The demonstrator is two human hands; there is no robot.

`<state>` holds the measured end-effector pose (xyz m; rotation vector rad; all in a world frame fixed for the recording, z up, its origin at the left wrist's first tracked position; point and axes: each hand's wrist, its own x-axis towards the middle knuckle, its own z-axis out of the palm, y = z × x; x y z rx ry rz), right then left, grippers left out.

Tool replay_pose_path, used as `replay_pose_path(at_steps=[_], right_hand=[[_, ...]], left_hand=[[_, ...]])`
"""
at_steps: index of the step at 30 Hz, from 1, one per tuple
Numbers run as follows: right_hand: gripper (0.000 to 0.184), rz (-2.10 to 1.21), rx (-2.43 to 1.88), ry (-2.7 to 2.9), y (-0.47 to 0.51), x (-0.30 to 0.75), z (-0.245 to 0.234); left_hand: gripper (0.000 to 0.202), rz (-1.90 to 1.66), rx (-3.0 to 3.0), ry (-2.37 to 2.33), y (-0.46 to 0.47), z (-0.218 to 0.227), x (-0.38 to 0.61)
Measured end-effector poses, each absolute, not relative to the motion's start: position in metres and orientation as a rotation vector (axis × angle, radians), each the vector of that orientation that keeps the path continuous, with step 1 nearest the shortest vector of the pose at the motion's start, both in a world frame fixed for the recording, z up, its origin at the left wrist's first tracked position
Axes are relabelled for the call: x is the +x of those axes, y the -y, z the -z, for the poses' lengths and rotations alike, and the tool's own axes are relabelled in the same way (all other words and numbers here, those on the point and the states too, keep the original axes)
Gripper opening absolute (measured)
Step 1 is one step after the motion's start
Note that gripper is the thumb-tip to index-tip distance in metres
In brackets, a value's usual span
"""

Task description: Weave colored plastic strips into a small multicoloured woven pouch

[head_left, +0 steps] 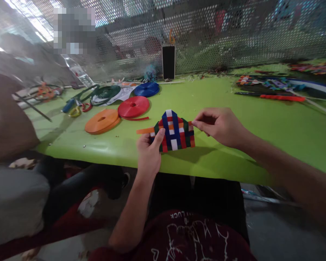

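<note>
A small woven piece (175,132) of blue, white, red, orange and dark green strips is held just above the front edge of the green table (233,145). My left hand (150,152) grips its lower left side, thumb pressed on top. My right hand (220,125) pinches the end of an orange strip at the piece's right edge. The other end of an orange strip (144,131) sticks out to the left.
Rolls of strip lie at the left: orange (101,121), red (133,107), blue (146,89) and dark green (105,92). Scissors (75,110) sit beyond them. A dark phone (168,62) leans on the perforated screen. More woven pieces and strips (274,87) lie far right. Another person sits at left.
</note>
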<state>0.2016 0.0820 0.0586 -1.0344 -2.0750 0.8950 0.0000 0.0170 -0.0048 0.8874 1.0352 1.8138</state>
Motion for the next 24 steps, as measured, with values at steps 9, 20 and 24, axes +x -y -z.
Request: replay_pose_path(at_steps=[9,20,24], right_hand=[[0.015,-0.770,-0.855,2.057,-0.083,0.197,-0.052],[0.019,-0.777,-0.802,2.366,-0.091,0.213,-0.067],[0.023,-0.774,-0.849,2.388,-0.091,0.213,-0.069]], left_hand=[[0.024,-1.798,0.884,-1.066,-0.018,0.003,0.001],[0.026,-1.962,0.664,-1.125,-0.017,0.000,0.006],[0.030,-1.976,0.651,-1.134,-0.019,0.001,0.006]])
